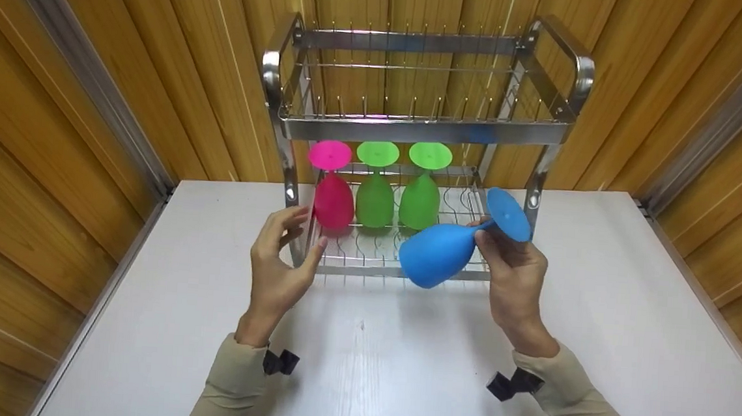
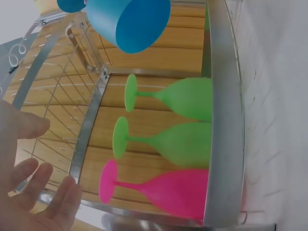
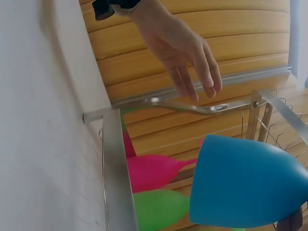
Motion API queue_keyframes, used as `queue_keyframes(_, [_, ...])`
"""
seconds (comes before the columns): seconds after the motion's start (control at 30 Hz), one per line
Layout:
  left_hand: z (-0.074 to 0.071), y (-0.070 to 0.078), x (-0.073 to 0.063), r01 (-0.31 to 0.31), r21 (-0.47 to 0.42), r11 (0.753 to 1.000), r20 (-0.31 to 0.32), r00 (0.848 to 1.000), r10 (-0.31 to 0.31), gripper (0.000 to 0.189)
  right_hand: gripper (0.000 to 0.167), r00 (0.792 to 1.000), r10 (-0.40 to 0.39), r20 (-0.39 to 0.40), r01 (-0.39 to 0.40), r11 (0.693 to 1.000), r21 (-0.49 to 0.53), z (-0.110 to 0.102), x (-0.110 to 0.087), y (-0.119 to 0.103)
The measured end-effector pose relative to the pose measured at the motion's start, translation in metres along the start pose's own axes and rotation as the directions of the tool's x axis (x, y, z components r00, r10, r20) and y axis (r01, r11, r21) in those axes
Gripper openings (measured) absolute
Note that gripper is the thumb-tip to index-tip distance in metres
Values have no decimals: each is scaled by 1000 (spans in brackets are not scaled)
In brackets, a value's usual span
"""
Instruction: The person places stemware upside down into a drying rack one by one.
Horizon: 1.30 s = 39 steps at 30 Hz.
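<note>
A blue goblet [image 1: 438, 252] is tilted in front of the rack's lower tier, its mouth toward the lower left. My right hand [image 1: 515, 277] pinches its stem just below the round foot; the goblet's bowl fills much of the right wrist view [image 3: 245, 183]. Upside down on the lower tier stand a pink goblet [image 1: 333, 200] and two green goblets, one in the middle [image 1: 375, 200] and one to its right [image 1: 420, 202]. My left hand [image 1: 279, 254] is beside the rack's left front post, fingers loosely bent and holding nothing, close to the pink goblet.
The two-tier metal dish rack [image 1: 428, 132] stands on a white table [image 1: 360, 364] against wood-panelled walls [image 1: 51, 114]. Thin upright prongs line its upper tier, and curved handles rise at both ends. Wavy wires form the lower tier.
</note>
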<state>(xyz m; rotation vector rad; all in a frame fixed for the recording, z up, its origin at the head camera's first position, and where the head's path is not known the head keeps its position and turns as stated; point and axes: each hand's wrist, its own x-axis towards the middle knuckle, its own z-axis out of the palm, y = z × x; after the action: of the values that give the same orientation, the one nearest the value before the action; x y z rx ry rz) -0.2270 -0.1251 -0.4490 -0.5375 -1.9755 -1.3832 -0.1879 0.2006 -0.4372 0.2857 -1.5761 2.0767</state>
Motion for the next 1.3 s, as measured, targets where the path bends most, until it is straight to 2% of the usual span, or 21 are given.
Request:
queue_keyframes(0.13, [-7,-11,3,16,36,999,-53,998,-14,49,33,1000,-28,-2,28,989,-147,-4,15,10])
queue_keyframes(0.3, [-12,-23,3,85,101,991,-73,994,-78,53,34,999,-35,-14,28,951,-307,-7,33,21])
queue_keyframes(0.57, [-11,-36,1,157,100,982,-70,986,-151,59,34,1000,6,12,-1,920,-391,-12,62,34])
queue_keyframes(0.67, [-10,-38,-1,190,96,977,-53,981,-186,59,34,1000,15,-8,-17,895,-445,-14,71,38])
queue_keyframes(0.77, [-10,-41,-1,209,85,974,-37,978,-207,57,33,999,10,-41,-30,856,-517,-15,80,42])
queue_keyframes(0.87, [-9,-44,-2,213,69,975,-28,977,-212,55,30,999,-13,-46,-13,852,-524,-12,87,49])
queue_keyframes(1.0, [-9,-48,-2,222,57,973,-24,975,-221,53,25,997,-64,-32,39,861,-508,-7,95,60])
queue_keyframes(1.07, [-8,-50,-3,233,62,970,-19,972,-232,53,23,996,-84,-38,52,851,-522,-6,98,65])
queue_keyframes(1.3, [-7,-51,-4,238,84,968,-10,971,-238,52,21,994,-92,-60,44,833,-551,-9,107,75])
